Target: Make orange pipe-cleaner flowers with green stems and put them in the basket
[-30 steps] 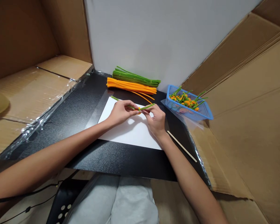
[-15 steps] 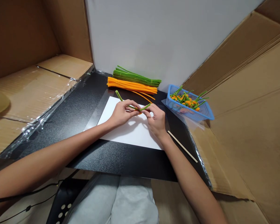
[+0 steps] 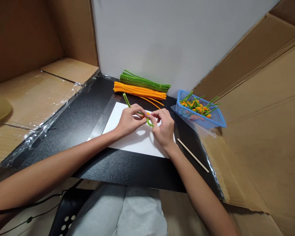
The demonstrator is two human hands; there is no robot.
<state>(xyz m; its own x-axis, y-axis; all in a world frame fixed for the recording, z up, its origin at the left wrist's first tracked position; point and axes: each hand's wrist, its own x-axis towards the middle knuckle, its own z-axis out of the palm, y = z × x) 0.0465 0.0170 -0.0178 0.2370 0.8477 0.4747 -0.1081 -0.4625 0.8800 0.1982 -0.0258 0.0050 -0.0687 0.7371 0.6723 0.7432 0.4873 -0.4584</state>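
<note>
Frame centre: left hand (image 3: 130, 118) pinched on green stem (image 3: 127, 101), orange piece (image 3: 148, 113) at fingertips. Right hand (image 3: 164, 126) alongside, grip can't tell. Risk: loose left pinch, stem twists, piece slips.

Room to pass lies over the black table (image 3: 64, 132) left of the paper (image 3: 135, 141) and along the table's front strip between the forearms (image 3: 88, 150). The left hand (image 3: 129, 121) and right hand (image 3: 164, 126) block the paper's middle; beyond them an orange bundle (image 3: 140, 90), a green bundle (image 3: 142, 80) and the wall (image 3: 152, 39) bar the way; rightward stand a basket (image 3: 186, 113) and cardboard (image 3: 260, 131), with a stick (image 3: 193, 155) lying low
</note>
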